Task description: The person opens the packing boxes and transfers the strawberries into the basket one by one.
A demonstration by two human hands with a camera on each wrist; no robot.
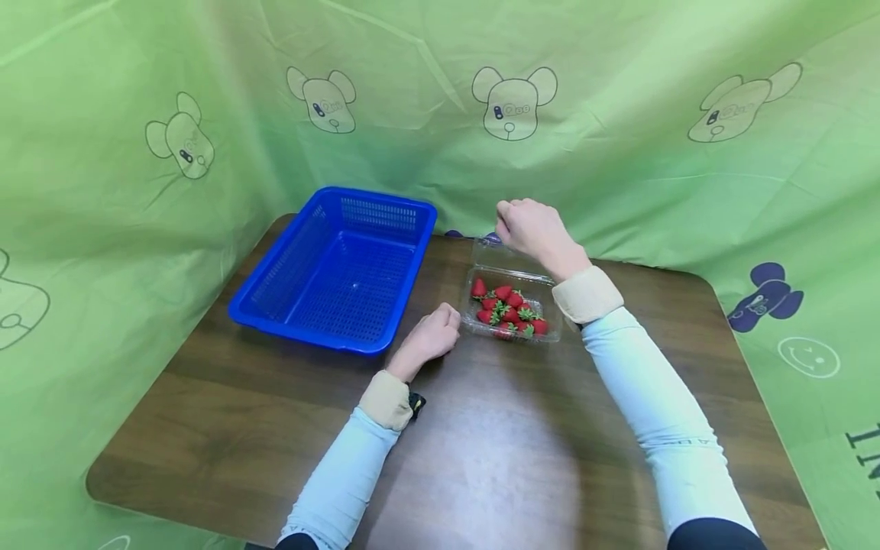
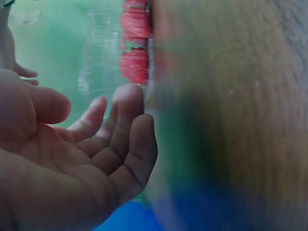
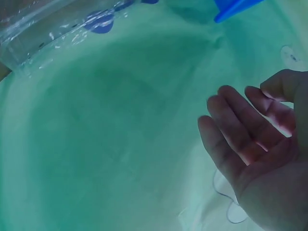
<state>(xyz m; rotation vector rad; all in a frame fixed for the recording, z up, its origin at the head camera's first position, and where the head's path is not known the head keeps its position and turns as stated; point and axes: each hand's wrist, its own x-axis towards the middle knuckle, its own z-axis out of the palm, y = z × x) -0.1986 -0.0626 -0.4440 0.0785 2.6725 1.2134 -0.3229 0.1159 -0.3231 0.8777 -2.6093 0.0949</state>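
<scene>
A clear plastic clamshell box (image 1: pixel 466 315) on the table holds several red strawberries (image 1: pixel 509 314) with green leaves. Its lid (image 1: pixel 512 258) is folded back toward the curtain. My left hand (image 1: pixel 431 334) is low at the box's left front corner, fingers loosely bent and nothing held. In the left wrist view its fingertips come close to the box; I cannot tell whether they touch. My right hand (image 1: pixel 539 233) is raised over the lid, and the right wrist view shows its fingers (image 3: pixel 231 130) loosely bent, apart from the plastic, with nothing in them.
A blue plastic basket (image 1: pixel 406 305) with slotted sides stands left of the strawberries, nothing inside it. Both lie on a brown wooden table (image 1: pixel 481 451). Green curtains (image 1: pixel 412 153) printed with cartoon heads hang behind and on both sides.
</scene>
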